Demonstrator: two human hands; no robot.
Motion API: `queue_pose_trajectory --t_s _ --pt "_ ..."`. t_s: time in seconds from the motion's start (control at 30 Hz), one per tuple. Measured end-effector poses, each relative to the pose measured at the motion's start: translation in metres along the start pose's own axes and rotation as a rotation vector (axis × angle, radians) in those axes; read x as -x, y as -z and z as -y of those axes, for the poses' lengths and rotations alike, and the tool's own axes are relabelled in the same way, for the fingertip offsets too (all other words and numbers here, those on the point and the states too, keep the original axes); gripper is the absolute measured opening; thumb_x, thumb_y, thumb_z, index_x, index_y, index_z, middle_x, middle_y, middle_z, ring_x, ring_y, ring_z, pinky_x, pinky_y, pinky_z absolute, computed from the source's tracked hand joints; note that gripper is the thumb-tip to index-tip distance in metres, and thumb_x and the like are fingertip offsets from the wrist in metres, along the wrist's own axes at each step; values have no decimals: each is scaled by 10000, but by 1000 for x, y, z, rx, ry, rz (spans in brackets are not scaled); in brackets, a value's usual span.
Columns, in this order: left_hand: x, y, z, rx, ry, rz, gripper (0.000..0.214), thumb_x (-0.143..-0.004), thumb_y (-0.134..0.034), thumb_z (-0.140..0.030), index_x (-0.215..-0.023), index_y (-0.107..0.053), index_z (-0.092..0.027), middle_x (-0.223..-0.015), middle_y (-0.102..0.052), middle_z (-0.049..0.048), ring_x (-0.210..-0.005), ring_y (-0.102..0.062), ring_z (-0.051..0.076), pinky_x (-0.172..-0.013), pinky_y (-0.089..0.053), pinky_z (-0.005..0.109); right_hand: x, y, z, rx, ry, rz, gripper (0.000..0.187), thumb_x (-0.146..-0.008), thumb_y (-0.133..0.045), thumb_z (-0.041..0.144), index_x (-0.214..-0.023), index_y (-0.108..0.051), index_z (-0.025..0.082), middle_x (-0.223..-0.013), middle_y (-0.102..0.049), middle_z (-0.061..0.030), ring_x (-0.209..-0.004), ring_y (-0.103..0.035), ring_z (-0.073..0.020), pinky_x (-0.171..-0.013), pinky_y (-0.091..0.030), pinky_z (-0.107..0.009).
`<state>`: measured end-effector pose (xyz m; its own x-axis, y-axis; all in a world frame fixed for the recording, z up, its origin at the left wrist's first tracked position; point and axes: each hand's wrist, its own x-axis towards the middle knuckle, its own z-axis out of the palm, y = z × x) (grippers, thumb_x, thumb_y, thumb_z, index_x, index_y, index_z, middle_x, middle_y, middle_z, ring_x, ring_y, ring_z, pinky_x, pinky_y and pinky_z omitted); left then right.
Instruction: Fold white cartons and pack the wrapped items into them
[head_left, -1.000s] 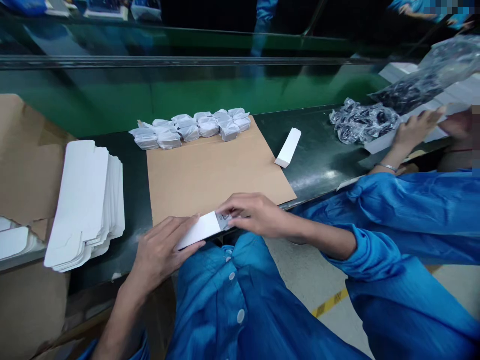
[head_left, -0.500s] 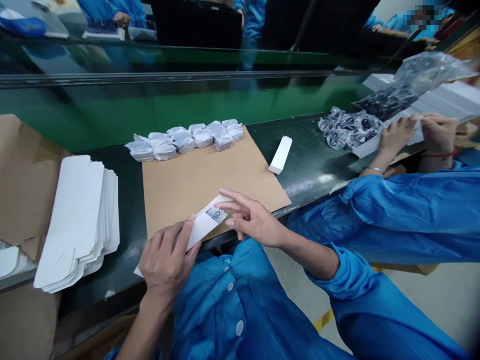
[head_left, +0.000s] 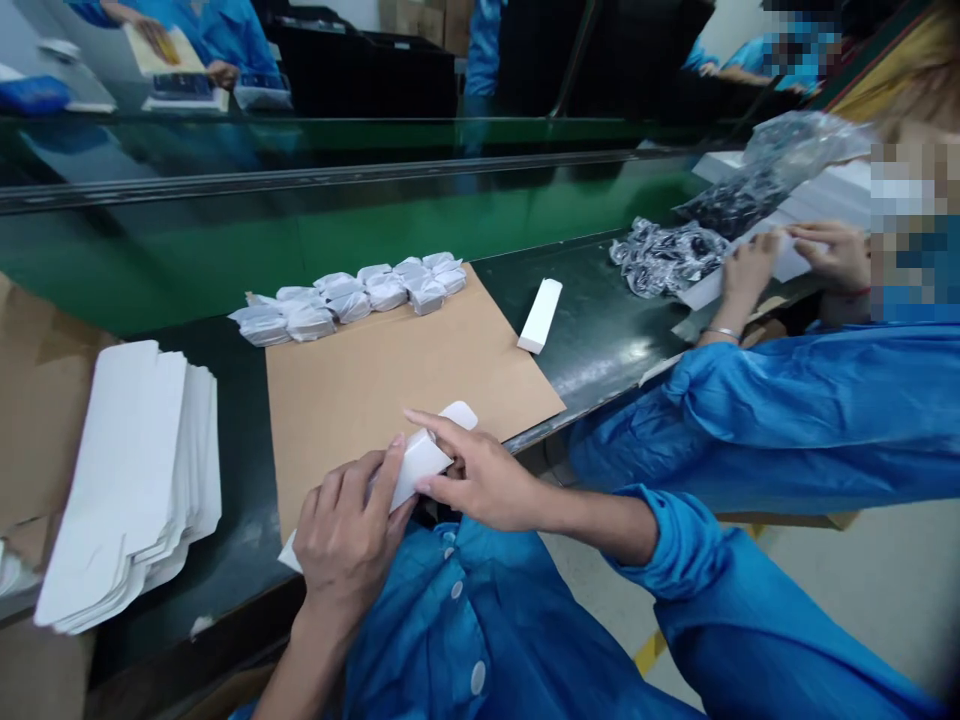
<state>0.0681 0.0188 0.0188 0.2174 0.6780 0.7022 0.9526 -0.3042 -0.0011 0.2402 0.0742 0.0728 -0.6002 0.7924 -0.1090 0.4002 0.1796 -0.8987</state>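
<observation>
well, we have the white box (head_left: 418,464) just in front of our body, above the near edge of the brown cardboard sheet (head_left: 405,375), tilted so that one end points away from us and to the right. our left hand (head_left: 349,525) is closed around its middle, fingers over the top, and a white corner of the box peeks out below the knuckles. our right hand (head_left: 480,475) is half curled at the far end, the index finger stretched out across the top and the thumb at the lower edge; whether it truly pinches the box, we cannot tell, since the curled fingers hide the contact. a rounded white flap (head_left: 459,413) sticks out just beyond that hand.

along the back of the sheet we see a double row of wrapped bundles (head_left: 345,297), close together in pale paper. to the right, a smaller-looking white carton (head_left: 540,316) lies on the dark green bench (head_left: 592,300), beside the sheet's edge. to the left we have a slanting stack of flat white cartons (head_left: 127,490), with a brown cardboard box (head_left: 45,400) next to it. farther right, dark parts in clear plastic (head_left: 667,257) lie near a co-worker's hands (head_left: 750,268), which are on white cardboard.
</observation>
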Motion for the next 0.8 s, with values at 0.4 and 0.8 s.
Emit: queue_pose_trajectory --t_s 0.4,0.8 --pt "-7 -11 5 116 291 5 527 -873 -637 -301 -1368 -511 -174 -1265 -623 165 -1147 -599 302 -933 -475 403 -122 199 4 723 -252 -287 330 -829 -588 70 -1135 -680 154 -943 -666 -74 -715 -623 -147 -695 -534 -295" --pt "48 64 100 -379 804 175 616 -882 -575 -458 -1392 -489 -124 -1401 -507 262 -1227 -526 455 -910 -468 592 -89 125 -102 1293 118 -345 344 -964 -404 303 -1103 -653 111 -1297 -600 -157 -1317 -409 -357 -1026 -346 -513"
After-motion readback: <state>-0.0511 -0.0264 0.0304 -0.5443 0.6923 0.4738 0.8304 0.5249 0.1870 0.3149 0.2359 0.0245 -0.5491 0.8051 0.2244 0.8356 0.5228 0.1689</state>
